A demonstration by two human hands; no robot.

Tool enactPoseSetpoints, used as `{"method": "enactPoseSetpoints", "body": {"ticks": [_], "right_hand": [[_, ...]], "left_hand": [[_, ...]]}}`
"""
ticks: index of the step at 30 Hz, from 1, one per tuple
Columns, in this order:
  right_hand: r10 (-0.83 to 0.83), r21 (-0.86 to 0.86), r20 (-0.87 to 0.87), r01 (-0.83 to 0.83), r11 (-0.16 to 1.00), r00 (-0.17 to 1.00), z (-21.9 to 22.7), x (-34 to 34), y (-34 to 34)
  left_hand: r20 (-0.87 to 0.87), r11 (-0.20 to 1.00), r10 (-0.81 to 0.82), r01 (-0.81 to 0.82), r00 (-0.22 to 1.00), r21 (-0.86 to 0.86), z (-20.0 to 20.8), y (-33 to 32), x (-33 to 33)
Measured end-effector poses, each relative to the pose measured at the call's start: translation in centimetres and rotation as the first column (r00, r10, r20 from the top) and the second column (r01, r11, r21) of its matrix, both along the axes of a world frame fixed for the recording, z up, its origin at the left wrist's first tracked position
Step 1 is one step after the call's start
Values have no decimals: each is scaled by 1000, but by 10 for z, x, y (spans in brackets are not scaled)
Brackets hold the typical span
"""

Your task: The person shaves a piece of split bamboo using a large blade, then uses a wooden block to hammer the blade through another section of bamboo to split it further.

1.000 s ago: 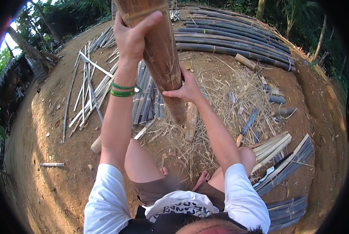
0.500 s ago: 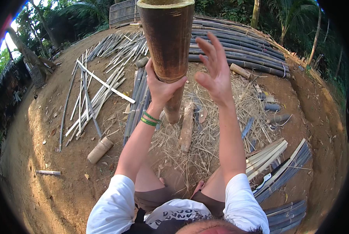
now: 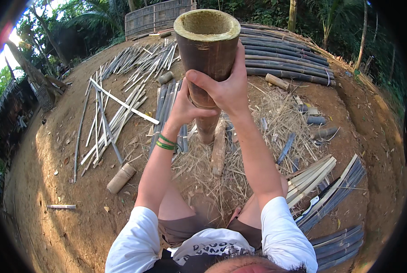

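Note:
A thick, dark bamboo pole (image 3: 206,55) stands upright in front of me, its hollow pale-rimmed end tilted toward me at the top. My right hand (image 3: 226,88) wraps round it below the rim, the thumb across the near side. Lower down, my left hand (image 3: 185,107), with green bands at the wrist, grips the same pole. The far-side fingers of both hands are hidden behind it. The pole's lower part runs down toward the shavings. Beside its foot lies a split piece of bamboo (image 3: 218,152).
Dark bamboo poles (image 3: 285,57) lie stacked at the back right. Pale split strips (image 3: 117,118) are scattered at the left, near a short bamboo section (image 3: 121,178). Shavings (image 3: 276,123) cover the ground ahead. At the right, a white-handled knife (image 3: 309,207) rests among bundled slats (image 3: 333,198).
My right hand, open and apart from the pole before, has closed round its upper part. The pole's top has come lower in view, showing its hollow end. My left hand keeps its grip.

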State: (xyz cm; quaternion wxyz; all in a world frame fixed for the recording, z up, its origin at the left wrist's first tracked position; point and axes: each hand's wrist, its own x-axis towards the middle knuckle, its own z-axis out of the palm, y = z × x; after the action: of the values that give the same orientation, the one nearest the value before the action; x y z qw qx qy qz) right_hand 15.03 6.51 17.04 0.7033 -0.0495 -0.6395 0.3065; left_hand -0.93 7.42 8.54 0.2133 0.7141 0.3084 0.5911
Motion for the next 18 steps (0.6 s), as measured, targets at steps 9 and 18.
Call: {"method": "enactPoseSetpoints", "body": {"ticks": [9, 18], "right_hand": [[11, 51, -52, -9, 999, 999, 3, -1, 8], [-129, 99, -22, 131, 987, 991, 3, 0, 3]], "left_hand": [[-266, 992, -42, 8, 963, -128, 44, -23, -19], [-8, 898, 51, -42, 999, 439, 159, -73, -5]]}}
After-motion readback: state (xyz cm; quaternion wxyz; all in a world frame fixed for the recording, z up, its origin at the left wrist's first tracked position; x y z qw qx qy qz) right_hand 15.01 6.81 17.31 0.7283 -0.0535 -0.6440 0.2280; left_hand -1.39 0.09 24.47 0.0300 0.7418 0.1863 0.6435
